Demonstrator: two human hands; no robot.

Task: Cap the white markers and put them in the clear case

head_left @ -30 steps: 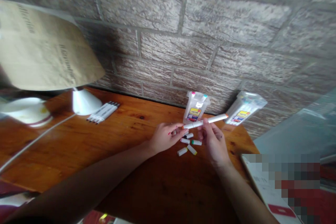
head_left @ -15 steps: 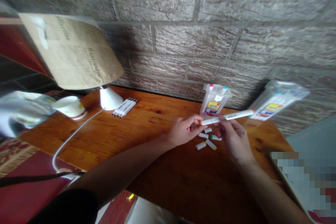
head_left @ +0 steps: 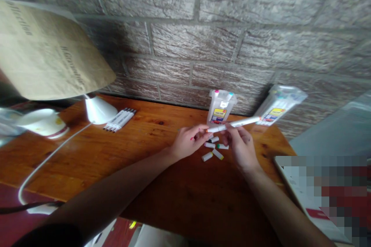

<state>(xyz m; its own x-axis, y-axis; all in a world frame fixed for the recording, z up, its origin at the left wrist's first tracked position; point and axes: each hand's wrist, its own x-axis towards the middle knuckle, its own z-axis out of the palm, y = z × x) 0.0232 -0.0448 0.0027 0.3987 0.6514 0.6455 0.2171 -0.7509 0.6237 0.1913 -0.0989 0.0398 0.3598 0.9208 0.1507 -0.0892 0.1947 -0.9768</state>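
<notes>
A white marker (head_left: 246,122) with orange ends is held slanted over the table, its right end higher. My left hand (head_left: 187,141) is closed in a pinch on the marker's left, capped end. Around the barrel, near the middle, my right hand (head_left: 242,147) is closed with its fingertips. I cannot tell whether the cap has come apart from the barrel. Just below lie several loose marker caps (head_left: 207,156) with yellow, green, purple and black ends. Behind my hands stands a clear plastic case (head_left: 219,106) with a pink-ended and a blue-ended marker in it.
A second clear case (head_left: 272,110) full of markers leans by the wall at right. Several black-ended markers (head_left: 120,119) lie in a row beside a white-based lamp (head_left: 98,111). A paper cup (head_left: 45,123) and the lamp's cable (head_left: 55,154) are at left.
My view has turned to the right, so everything sits farther left in the picture. Both hands keep their grip on the marker, with little visible difference in their pose.
</notes>
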